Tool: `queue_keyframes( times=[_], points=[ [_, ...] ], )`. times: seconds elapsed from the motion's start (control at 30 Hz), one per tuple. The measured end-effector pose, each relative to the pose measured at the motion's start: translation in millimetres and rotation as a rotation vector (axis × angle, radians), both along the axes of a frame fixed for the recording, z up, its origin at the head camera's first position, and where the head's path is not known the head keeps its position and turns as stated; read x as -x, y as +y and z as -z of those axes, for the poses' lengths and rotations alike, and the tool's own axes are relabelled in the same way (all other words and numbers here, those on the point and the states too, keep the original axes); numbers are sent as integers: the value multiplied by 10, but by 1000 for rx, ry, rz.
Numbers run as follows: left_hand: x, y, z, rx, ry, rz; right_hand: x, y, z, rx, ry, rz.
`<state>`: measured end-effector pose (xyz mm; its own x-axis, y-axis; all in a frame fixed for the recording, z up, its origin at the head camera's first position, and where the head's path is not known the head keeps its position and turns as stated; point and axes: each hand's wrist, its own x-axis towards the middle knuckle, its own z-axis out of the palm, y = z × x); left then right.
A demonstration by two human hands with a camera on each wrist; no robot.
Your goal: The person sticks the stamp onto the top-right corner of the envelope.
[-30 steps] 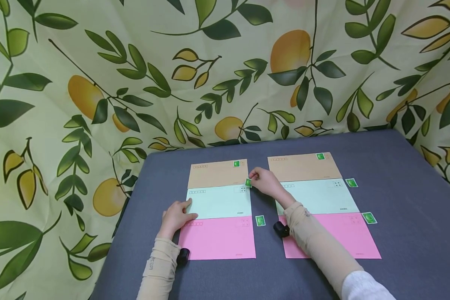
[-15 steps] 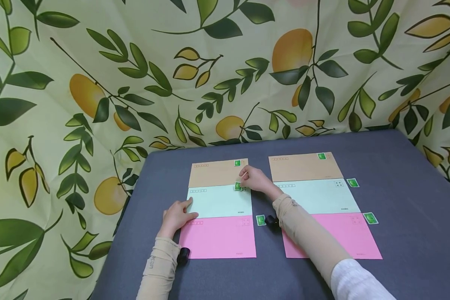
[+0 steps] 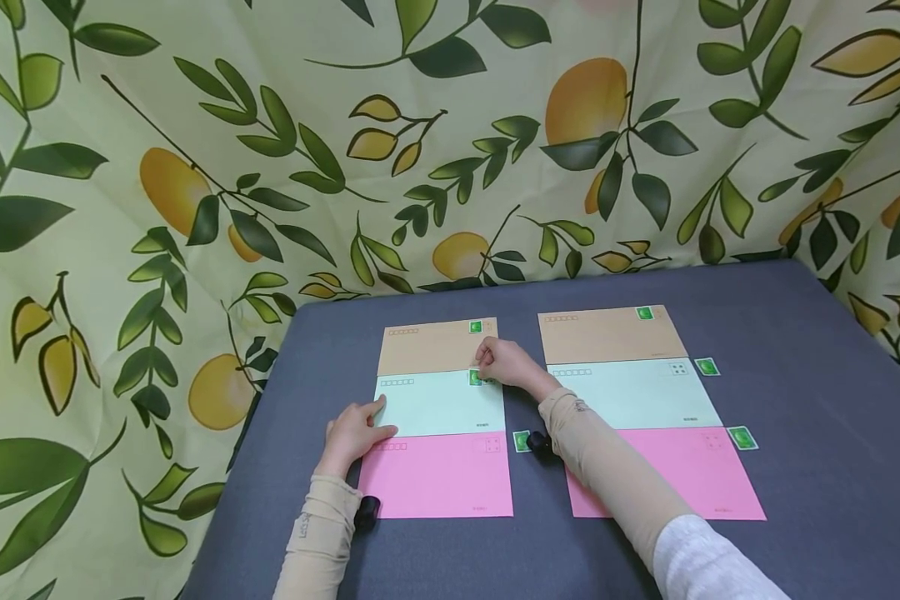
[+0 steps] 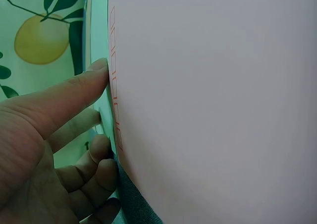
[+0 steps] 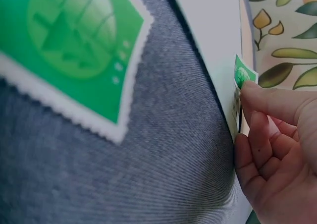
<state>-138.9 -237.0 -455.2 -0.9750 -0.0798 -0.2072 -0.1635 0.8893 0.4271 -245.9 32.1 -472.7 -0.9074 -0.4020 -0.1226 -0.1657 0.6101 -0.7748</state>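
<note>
My right hand (image 3: 508, 365) pinches a green stamp (image 5: 243, 74) between thumb and fingers, over the upper right part of the left light-blue envelope (image 3: 438, 408). Part of the stamp is hidden by the fingers. Its other fingers are curled near the envelope's edge in the right wrist view. My left hand (image 3: 354, 435) rests on the left side of the same stack, thumb near the seam between the blue envelope and the pink envelope (image 3: 435, 483). In the left wrist view its thumb (image 4: 79, 87) touches the paper's edge.
A loose stamp (image 3: 522, 441) lies right of the left pink envelope. The second column has brown (image 3: 607, 337), light-blue (image 3: 637, 396) and pink envelopes (image 3: 682, 475), with two stamps (image 3: 707, 367) beside it. Stamps sit on both brown envelopes. A grey cloth (image 3: 817, 433) covers the table.
My right hand has carried the stamp left from the envelope's right edge onto its upper right corner, then slightly down. The left hand has stayed in place.
</note>
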Motion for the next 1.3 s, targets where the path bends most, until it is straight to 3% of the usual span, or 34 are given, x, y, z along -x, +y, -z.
queue_keyframes(
  times=[0.4,0.97,1.3],
  points=[
    [-4,-4,48,-12,-9,0,-12,-24,4,-46,27,-6],
    [-21,5,16,-13,7,-1,-15,-36,-20,-60,27,-7],
    [-8,-13,23,-12,4,-2,-73,-98,-80,-161,52,0]
  ],
)
